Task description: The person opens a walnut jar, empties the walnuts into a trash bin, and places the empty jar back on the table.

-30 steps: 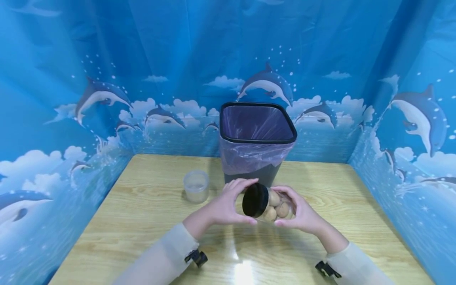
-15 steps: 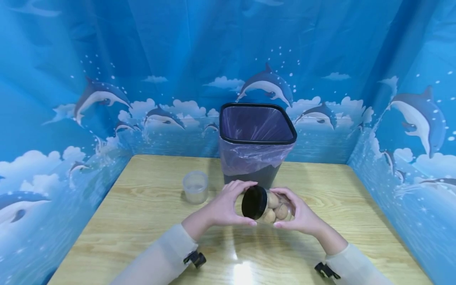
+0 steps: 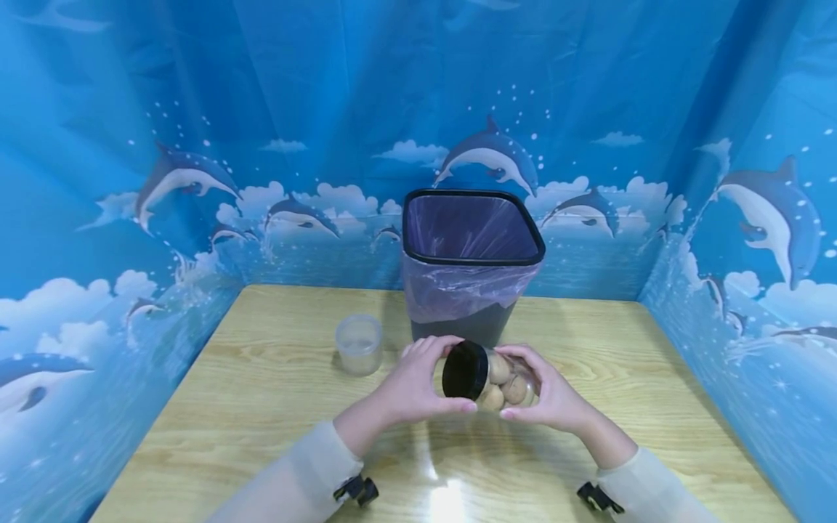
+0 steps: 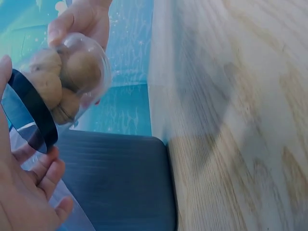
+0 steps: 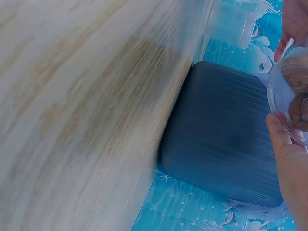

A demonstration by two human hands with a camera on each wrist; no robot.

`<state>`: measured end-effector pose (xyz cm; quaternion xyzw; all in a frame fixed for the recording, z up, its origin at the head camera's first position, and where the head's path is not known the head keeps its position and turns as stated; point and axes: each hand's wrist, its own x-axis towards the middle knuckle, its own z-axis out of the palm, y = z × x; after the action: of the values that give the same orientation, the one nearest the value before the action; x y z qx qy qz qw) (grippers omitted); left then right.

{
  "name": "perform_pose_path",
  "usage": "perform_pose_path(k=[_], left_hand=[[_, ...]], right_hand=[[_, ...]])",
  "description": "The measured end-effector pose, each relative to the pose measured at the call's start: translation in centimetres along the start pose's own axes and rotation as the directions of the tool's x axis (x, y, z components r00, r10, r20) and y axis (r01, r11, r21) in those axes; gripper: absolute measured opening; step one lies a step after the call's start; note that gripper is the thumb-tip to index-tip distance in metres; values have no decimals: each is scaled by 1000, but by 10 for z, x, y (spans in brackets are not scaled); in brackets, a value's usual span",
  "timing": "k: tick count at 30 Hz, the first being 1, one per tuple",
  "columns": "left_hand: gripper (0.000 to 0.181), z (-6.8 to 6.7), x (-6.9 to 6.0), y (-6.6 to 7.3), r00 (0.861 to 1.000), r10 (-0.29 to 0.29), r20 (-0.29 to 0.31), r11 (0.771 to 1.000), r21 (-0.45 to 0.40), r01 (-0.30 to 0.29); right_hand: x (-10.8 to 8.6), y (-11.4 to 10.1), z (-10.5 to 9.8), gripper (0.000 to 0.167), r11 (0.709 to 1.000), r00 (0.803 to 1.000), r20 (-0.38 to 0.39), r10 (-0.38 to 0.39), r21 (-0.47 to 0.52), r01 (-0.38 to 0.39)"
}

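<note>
A clear jar [image 3: 516,385] of walnuts [image 3: 499,369] lies on its side in the air over the table, its black lid [image 3: 465,369] facing left. My left hand [image 3: 418,385] grips the lid, fingers over the top and thumb below. Around the jar's rounded base curls my right hand [image 3: 552,392]. From the left wrist view, the lid's black band [image 4: 36,108] sits between my left thumb and fingers, and the walnuts [image 4: 79,72] show through the wall. In the right wrist view only part of the jar [image 5: 276,91] is in frame.
Behind the hands stands a dark bin [image 3: 461,327] with a purple liner bag [image 3: 458,287] and black rim. A clear plastic cup [image 3: 360,356] is on the wooden table [image 3: 261,407], left of the bin. A dolphin-print curtain [image 3: 366,94] surrounds the table.
My left hand has shifted slightly around the lid, its fingers a little lower. The jar has moved slightly left and down. The bin and cup stay put.
</note>
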<state>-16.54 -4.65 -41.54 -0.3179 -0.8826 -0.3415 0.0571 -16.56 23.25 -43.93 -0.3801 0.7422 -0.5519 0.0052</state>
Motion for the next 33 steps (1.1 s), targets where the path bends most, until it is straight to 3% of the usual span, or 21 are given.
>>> perform_pose_path(k=[8, 14, 21, 24, 27, 33], left_hand=[[91, 4, -4, 8, 998, -34, -55, 999, 35, 36], [90, 6, -4, 9, 994, -39, -99, 998, 51, 44], [100, 5, -5, 6, 997, -42, -71, 996, 80, 48], [106, 2, -5, 2, 999, 2, -46, 995, 100, 3], [111, -3, -3, -1, 996, 80, -26, 992, 96, -77], [116, -13, 3, -3, 971, 240, 10, 964, 114, -239]], right_hand=[[-2, 1, 1, 85, 1000, 1000, -15, 2, -11, -2], [-2, -2, 2, 85, 999, 999, -19, 47, -5, -47], [-2, -2, -1, 84, 1000, 1000, -14, 21, 0, -21], [-3, -1, -2, 84, 1000, 1000, -20, 21, 5, -21], [-3, -1, -3, 84, 1000, 1000, -22, 11, 2, -11], [-3, -3, -3, 84, 999, 999, -15, 34, -3, -34]])
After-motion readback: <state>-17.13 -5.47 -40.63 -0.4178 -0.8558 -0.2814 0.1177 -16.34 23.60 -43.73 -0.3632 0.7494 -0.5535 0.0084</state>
